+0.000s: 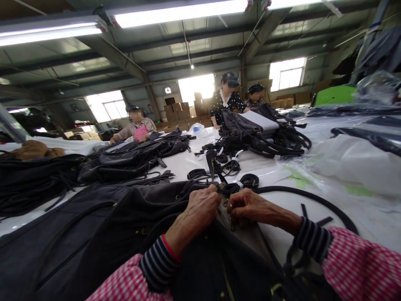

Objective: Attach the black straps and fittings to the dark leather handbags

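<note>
I was working at the edge of the dark bag, left fingers bent over it, right fingers curled in beside a small brass ring — whether they clamped anything, I couldn't tell. The bag lay under them on the table, coiled straps just beyond; the next move, I judged, called for a steady left and light right.

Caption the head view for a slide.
Left hand and right hand side by side at a dark bag, bundled straps lying beyond them on a white table.
</note>
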### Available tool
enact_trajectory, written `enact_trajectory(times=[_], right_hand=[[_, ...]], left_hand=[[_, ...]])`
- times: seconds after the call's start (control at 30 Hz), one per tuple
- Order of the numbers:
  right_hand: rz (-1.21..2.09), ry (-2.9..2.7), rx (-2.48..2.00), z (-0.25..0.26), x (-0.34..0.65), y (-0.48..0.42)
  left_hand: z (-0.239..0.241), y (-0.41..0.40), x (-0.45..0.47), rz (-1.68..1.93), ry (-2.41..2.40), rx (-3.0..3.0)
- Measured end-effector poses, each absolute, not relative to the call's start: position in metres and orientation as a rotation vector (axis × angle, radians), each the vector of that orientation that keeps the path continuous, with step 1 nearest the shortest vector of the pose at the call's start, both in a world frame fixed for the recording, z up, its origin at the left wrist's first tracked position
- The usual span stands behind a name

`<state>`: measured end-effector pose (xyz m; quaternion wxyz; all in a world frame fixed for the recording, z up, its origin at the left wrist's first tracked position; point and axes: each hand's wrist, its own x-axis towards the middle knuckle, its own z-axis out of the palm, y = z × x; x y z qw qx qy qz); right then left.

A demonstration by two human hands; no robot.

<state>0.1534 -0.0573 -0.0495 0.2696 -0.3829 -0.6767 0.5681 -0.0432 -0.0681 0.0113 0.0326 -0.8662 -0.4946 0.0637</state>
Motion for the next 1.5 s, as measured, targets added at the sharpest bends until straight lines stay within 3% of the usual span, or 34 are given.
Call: enact_trajectory(times=[0.47, 0.63, 0.87, 1.03, 1.5], right_hand=[[1.483, -1.794, -0.962, -0.051, 0.150, -0.057], [1.304, -1.713, -0.865, -0.049, 0.151, -0.052], [1.374, -1.405, -0.807, -0.040, 0.150, -0.056], [1.483, -1.220, -0.775, -0.047, 0.144, -0.057], [1.618, -1.131, -0.760, -0.054, 0.150, -0.053]], left_hand=[[-0.001, -0.060, -0.046, 0.048, -1.498, -2.755], [0.012, -0.057, -0.054, -0.272, -1.585, -2.845], [0.008, -0.051, -0.050, -1.313, -1.924, -3.195], [-0.002, -0.055, -0.044, -1.422, -1.895, -2.969], [-0.006, -0.054, -0.045, -1.816, -1.966, -3.096]])
